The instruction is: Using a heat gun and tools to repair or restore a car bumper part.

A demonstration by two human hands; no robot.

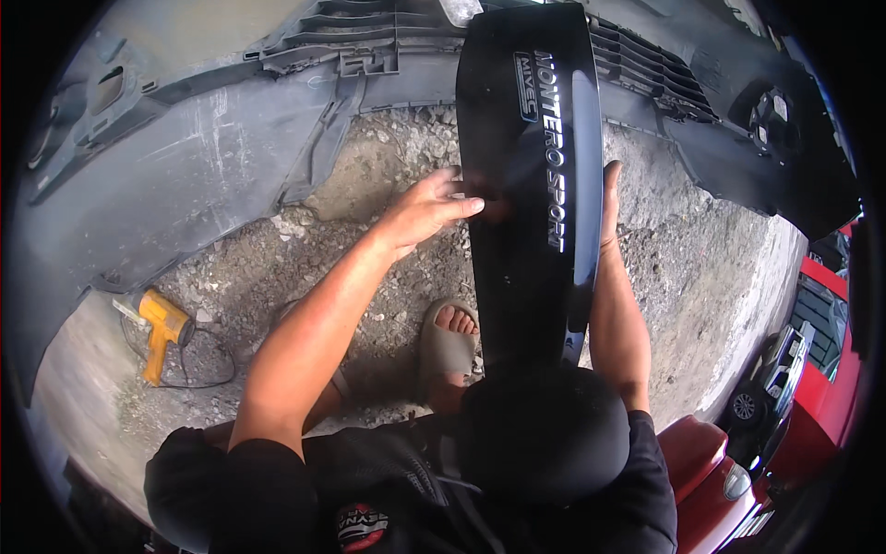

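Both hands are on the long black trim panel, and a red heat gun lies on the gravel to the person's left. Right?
Not quite: the head view shows the heat gun is yellow, not red. It lies on the gravel to the left, and both the left hand and right hand are on the black trim panel.

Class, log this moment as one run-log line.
left hand: fingertips on black trim panel | right hand: gripping panel's right edge | grey bumper behind | yellow heat gun on gravel
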